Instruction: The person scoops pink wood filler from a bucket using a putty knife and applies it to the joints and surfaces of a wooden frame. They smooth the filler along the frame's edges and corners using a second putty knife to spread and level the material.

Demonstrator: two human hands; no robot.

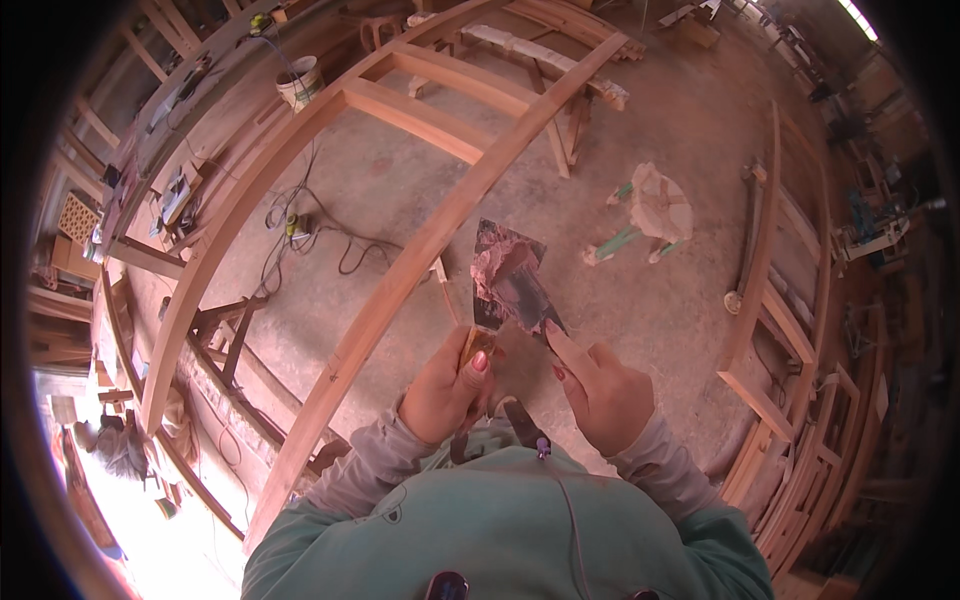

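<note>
My left hand (446, 385) is closed round the wooden handle of a putty knife (484, 318), thumb on top, blade pointing away from me. A thick lump of pinkish putty (505, 265) covers much of the blade. From the right, my right hand (607, 392) grips what looks like a second putty knife (543, 308), its dark blade overlapping the first and touching the putty. The right index finger lies stretched along that blade; the handle is hidden in the palm. Both hands are in front of my body, to the right of a long wooden frame (400, 268).
The wooden frame rests on trestles (560, 140) and has crosspieces at its far end. A covered stool (660, 203) with green legs stands ahead right. Cables and a green power tool (297, 226) lie on the floor beyond the near rail. More wooden frames (775, 290) stand right.
</note>
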